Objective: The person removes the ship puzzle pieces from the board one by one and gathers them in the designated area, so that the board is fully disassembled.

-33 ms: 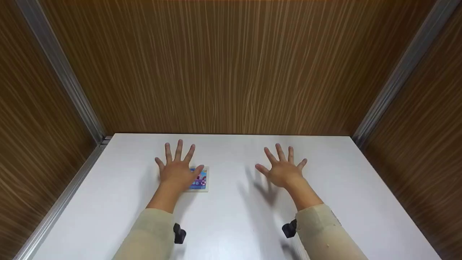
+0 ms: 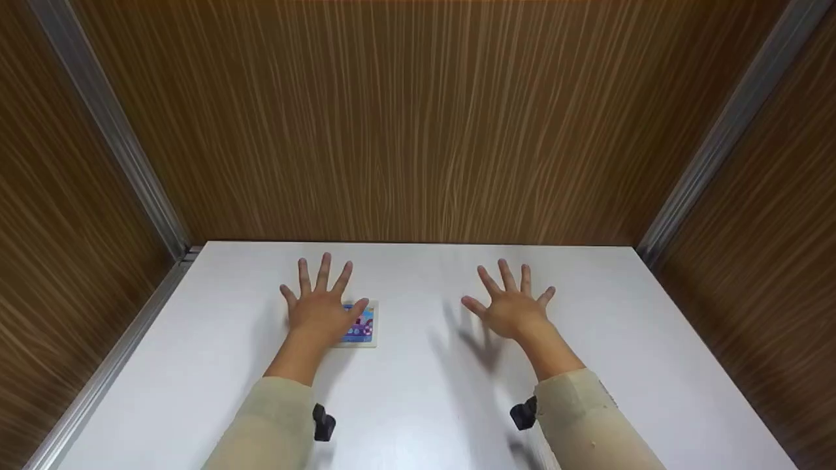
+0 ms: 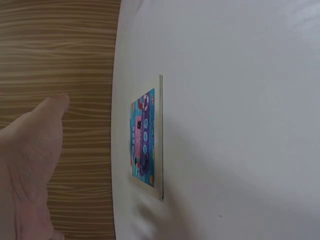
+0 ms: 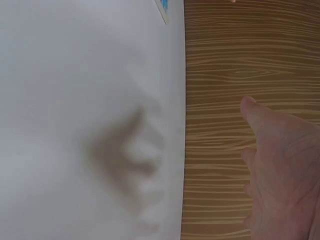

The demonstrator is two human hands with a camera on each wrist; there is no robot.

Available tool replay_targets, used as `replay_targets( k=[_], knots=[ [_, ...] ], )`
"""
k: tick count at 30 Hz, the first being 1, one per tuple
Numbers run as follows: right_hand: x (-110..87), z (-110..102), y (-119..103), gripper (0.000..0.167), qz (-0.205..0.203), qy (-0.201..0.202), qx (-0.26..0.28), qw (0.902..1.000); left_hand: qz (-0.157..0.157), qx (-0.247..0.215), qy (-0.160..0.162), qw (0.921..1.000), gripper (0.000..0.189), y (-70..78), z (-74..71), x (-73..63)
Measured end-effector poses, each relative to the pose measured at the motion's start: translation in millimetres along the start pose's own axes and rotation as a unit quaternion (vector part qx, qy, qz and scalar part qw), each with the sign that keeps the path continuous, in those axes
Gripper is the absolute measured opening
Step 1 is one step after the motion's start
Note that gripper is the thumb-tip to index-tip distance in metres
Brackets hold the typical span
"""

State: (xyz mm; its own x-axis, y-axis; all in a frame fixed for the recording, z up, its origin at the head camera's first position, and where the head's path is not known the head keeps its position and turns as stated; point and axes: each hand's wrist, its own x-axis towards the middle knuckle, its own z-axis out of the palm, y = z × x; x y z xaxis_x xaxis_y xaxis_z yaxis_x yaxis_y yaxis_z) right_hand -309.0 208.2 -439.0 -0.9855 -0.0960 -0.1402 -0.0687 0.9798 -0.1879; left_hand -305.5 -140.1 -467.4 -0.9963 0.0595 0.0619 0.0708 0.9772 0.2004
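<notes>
A flat square picture board (image 2: 360, 329) with a pale border lies on the white table, left of the middle. Its print, a purple and pink boat on blue, shows best in the left wrist view, where the whole board (image 3: 145, 135) is seen at a slant. My left hand (image 2: 320, 314) hovers over it with fingers spread, covering its left part in the head view. Held above the table to the right, my right hand (image 2: 514, 312) also has its fingers spread and holds nothing. Only a corner of the board (image 4: 163, 10) enters the right wrist view.
Brown wood-grain panels (image 2: 418, 124) rise behind the table (image 2: 418, 391) and on both sides, joined by grey metal corner strips (image 2: 111, 124). Small black devices (image 2: 324, 423) sit at both sleeve cuffs. The hands cast shadows on the tabletop.
</notes>
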Motion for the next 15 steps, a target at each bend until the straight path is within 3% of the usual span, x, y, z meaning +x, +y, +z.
replay_targets(
  k=[7, 15],
  knots=[
    [2.3, -0.9, -0.8, 0.086, -0.009, 0.004, 0.011, 0.9999, 0.008, 0.012, 0.000, 0.9999, 0.085, -5.6, 2.7, -1.6],
    [7.5, -2.2, -7.2, 0.084, -0.052, -0.013, 0.063, 0.9966, 0.006, -0.008, -0.014, 0.9999, 0.082, -17.2, 19.0, -10.2]
  ],
)
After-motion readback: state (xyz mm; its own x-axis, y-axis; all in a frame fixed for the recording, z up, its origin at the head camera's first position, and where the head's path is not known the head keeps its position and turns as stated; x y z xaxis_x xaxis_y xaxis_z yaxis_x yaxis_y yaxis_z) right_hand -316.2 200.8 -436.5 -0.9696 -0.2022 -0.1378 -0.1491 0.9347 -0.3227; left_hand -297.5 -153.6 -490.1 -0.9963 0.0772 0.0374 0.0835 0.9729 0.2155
